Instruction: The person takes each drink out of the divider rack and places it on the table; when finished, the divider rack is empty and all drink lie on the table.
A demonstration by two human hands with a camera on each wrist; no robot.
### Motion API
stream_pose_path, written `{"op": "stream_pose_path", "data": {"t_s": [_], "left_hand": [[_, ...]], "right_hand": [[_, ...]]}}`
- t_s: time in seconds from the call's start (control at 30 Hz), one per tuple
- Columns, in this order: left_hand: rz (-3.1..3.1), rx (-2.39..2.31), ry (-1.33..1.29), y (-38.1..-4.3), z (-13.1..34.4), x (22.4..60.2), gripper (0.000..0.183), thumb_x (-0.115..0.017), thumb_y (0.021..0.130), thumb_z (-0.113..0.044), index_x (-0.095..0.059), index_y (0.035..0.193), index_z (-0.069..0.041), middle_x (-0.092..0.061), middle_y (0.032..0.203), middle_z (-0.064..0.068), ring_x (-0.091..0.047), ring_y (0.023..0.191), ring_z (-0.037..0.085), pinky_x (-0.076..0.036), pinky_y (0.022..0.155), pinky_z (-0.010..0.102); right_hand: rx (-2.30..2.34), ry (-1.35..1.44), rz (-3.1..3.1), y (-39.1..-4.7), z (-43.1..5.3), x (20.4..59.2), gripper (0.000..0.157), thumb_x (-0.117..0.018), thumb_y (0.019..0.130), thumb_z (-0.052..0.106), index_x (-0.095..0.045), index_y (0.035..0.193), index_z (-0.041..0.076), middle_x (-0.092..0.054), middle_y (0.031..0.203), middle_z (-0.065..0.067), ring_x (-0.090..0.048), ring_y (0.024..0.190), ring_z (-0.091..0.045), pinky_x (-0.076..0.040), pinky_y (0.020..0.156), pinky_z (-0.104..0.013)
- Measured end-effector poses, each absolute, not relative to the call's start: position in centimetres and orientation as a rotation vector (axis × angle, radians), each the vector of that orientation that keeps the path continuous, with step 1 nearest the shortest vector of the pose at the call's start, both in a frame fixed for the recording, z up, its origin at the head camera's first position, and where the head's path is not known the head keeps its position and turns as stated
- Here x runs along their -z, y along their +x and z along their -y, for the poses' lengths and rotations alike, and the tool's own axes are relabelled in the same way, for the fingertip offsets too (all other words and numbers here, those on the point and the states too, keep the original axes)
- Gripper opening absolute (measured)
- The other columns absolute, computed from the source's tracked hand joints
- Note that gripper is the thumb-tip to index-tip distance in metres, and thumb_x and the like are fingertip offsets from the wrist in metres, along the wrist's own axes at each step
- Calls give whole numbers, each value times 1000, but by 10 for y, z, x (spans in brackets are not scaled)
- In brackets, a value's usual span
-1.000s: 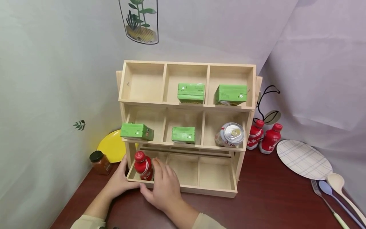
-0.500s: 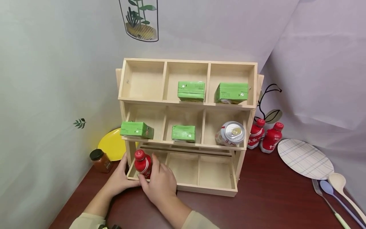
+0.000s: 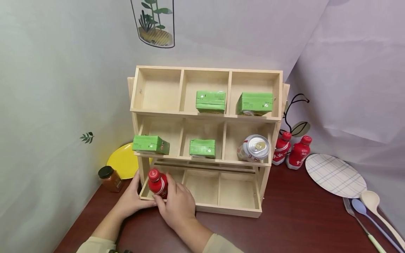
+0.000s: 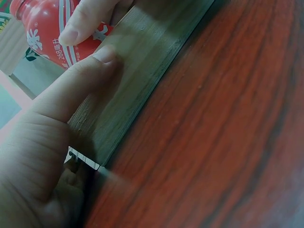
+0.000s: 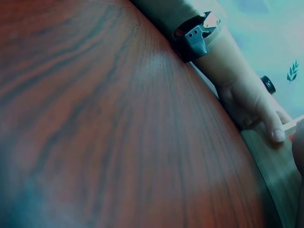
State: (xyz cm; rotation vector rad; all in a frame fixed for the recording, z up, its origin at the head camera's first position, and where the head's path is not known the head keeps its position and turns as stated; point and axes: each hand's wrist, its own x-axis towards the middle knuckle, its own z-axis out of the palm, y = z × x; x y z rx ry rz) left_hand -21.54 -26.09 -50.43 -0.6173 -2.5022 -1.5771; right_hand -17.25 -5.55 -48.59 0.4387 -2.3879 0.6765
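Observation:
A red drink bottle [image 3: 158,183] stands in the left compartment of the bottom tray of a wooden display rack [image 3: 227,211]. My right hand [image 3: 180,207] holds the bottle, thumb across its front and fingers on its right side. White lettering on the bottle [image 4: 45,35] shows in the left wrist view. My left hand [image 3: 131,198] grips the tray's left front corner, its thumb along the front board and the other fingers at the side. In the right wrist view the left hand [image 5: 254,107] appears at that corner, while only a sliver of the right hand shows at the right edge.
Green cartons [image 3: 210,102] and a silver-topped can [image 3: 254,148] occupy the upper tiers. Left of the rack are a dark-lidded jar [image 3: 110,179] and yellow plate [image 3: 121,162]. At right stand two red bottles [image 3: 298,153], beside a checked plate [image 3: 335,175], fork [image 3: 355,218] and spoons [image 3: 371,202].
My right hand has shifted slightly left and closed around the bottle; its thumb has moved up from the tray's front edge onto the bottle. The left hand stays at the corner.

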Motion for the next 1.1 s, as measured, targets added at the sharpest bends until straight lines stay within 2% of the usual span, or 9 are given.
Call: {"op": "stream_pose_path", "data": {"t_s": [0.2,0.33,0.47,0.63,0.87,1.1], "left_hand": [[2506,1590,-610,-215,260,505,130,-96,55,-21,-13,154,-32,-34,148,3,-39,127,11,-34,97,16],[2488,1604,-626,-216,260,505,131,-97,54,-20,-14,154,-31,-37,146,5,-42,124,14,-36,95,17],[2473,1610,-639,-216,261,504,131,-96,54,-18,-14,155,-29,-38,145,8,-42,124,21,-36,95,17],[2480,1588,-638,-216,261,505,130,-97,54,-19,-15,155,-27,-39,144,10,-43,124,28,-37,96,17],[2485,1574,-613,-215,261,504,132,-98,52,-21,-15,154,-27,-39,143,11,-46,119,28,-37,94,16],[2488,1591,-613,-214,261,505,132,-97,52,-20,-14,155,-27,-39,144,12,-46,119,28,-38,94,17]], "right_hand": [[-678,486,2366,-168,49,487,77,-69,84,48,-40,145,12,-68,112,2,-64,97,-11,-51,79,-30],[-707,535,2325,-167,44,486,77,-70,85,44,-38,146,11,-65,120,0,-62,105,-10,-51,82,-30],[-795,596,2272,-167,39,486,73,-67,88,42,-38,147,9,-59,130,0,-56,116,-11,-48,90,-29],[-878,725,2131,-165,30,489,71,-64,92,36,-36,145,-1,-49,142,-5,-49,125,-19,-40,102,-32],[-976,786,2038,-164,20,488,68,-53,98,32,-26,145,-9,-45,140,-16,-46,128,-28,-37,105,-36],[-981,878,1922,-162,17,489,70,-54,98,33,-28,139,-17,-47,135,-20,-50,124,-30,-38,104,-36]]}}
